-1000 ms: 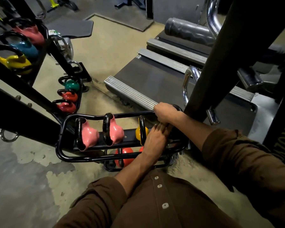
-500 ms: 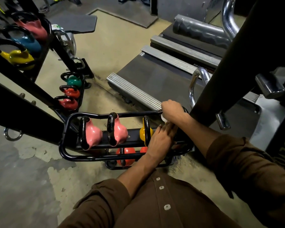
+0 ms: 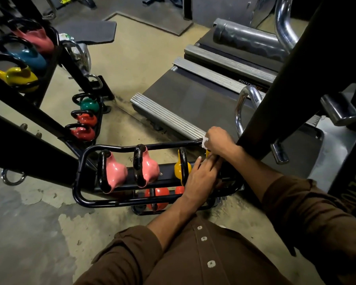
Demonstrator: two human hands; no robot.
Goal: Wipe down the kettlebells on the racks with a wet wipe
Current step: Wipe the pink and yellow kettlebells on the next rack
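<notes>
Right hand [image 3: 219,141]: yours, clenched round the wet wipe [image 3: 205,142], held at the far rail of the rack [image 3: 80,182], right end.
Left hand [image 3: 201,175]: fingers straight, resting on the rack's right end, just beside the yellow kettlebell [image 3: 179,169].
Same tier: pink kettlebells [image 3: 115,175] stand to its left.

Crumpled white wet wipe [image 3: 204,143] bunched in right hand [image 3: 220,140], against the top rail of black tubular steel rack [image 3: 119,149]. On its shelf, side by side: two glossy pink kettlebells [image 3: 114,175] with black handles, one yellow kettlebell [image 3: 179,168]. Red kettlebells [image 3: 160,194] on the tier below.
</notes>
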